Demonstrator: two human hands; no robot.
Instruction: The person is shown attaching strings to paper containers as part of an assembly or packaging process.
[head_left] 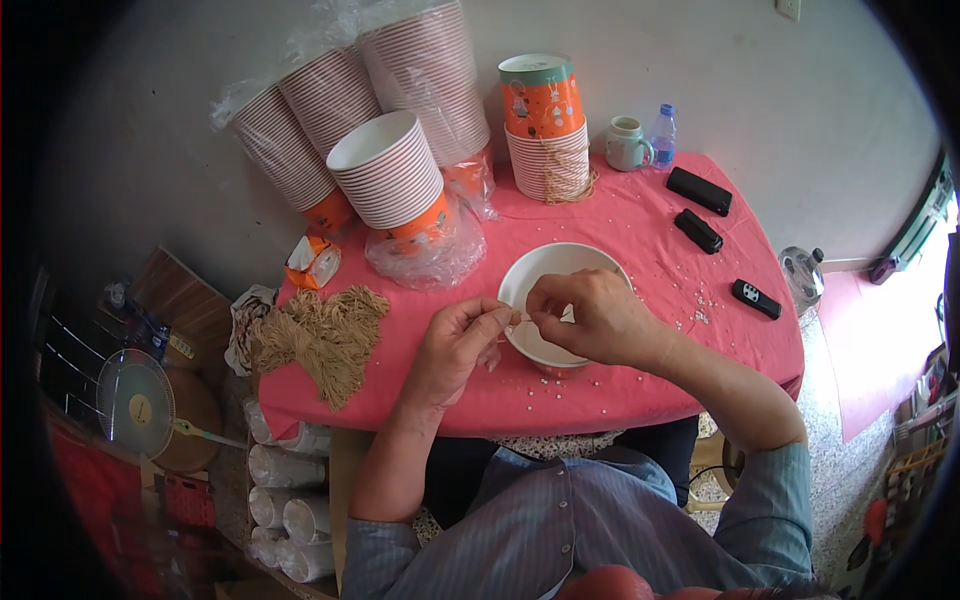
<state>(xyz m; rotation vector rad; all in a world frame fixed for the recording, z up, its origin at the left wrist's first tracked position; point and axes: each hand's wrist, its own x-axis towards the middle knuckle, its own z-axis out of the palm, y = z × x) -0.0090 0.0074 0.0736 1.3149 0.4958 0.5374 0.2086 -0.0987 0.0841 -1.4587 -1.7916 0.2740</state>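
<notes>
Pinching, apparently, a thin cord (516, 318) over the bowl (545, 264)'s left side, the left hand (458, 345) and right hand (600, 312) seem midway, strands (573, 172) draped on the cup stack (529, 165) beyond the bowl, a bundle (325, 342) left of it remaining, the held cord's axis roughly sideways, ends indistinct.

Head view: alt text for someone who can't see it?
Bare left hand and right hand meet closely at a white-rimmed bowl; anything between them is too small to identify. On the pink tablecloth, tan strings lie heaped at left, stacked paper tubs stand behind, and tiny pale bits are scattered, many at right.
</notes>
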